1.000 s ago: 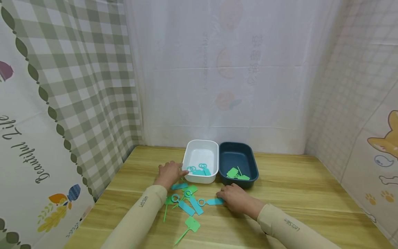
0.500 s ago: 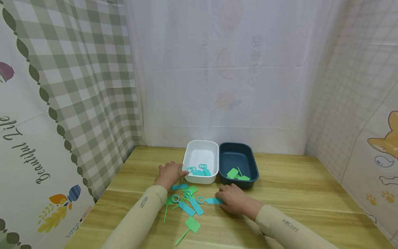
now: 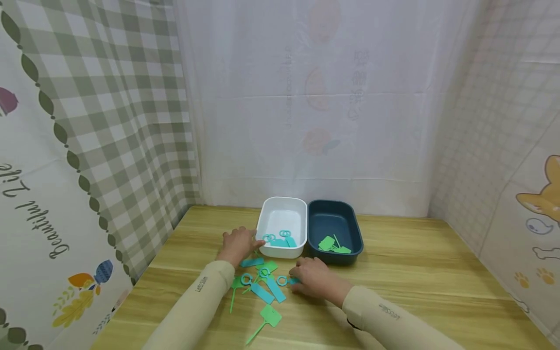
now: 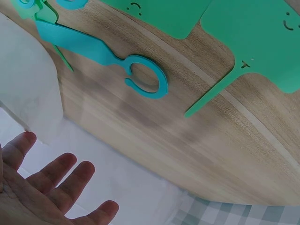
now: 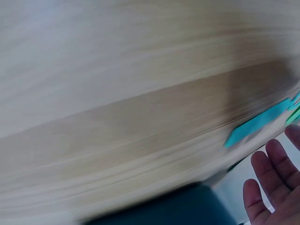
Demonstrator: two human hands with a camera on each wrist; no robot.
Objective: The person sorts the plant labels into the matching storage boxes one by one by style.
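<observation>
My left hand [image 3: 237, 244] stays beside the near left corner of the white bin [image 3: 261, 218], its thumb overlapping the rim in the head view. Its fingers are spread and hold nothing in the left wrist view. My right hand [image 3: 316, 277] hovers over a blue ring-ended tag [image 3: 282, 281], hiding much of its flat part; in the right wrist view its fingers are loosely extended. Between the hands lie more blue tags [image 3: 262, 293] and green square tags with thin stems, one of them a green tag [image 3: 271, 315] nearer the front.
The dark blue bin [image 3: 358, 233] stands against the white bin's right side and contains several green tags [image 3: 326, 243]. Blue tags [image 3: 280, 242] lie inside the white bin. Cloth curtains surround the wooden table [image 3: 415, 272] at the back and sides.
My right hand has moved left, covering more of the blue tag it is nearest to. The left hand and the loose tags have not visibly moved.
</observation>
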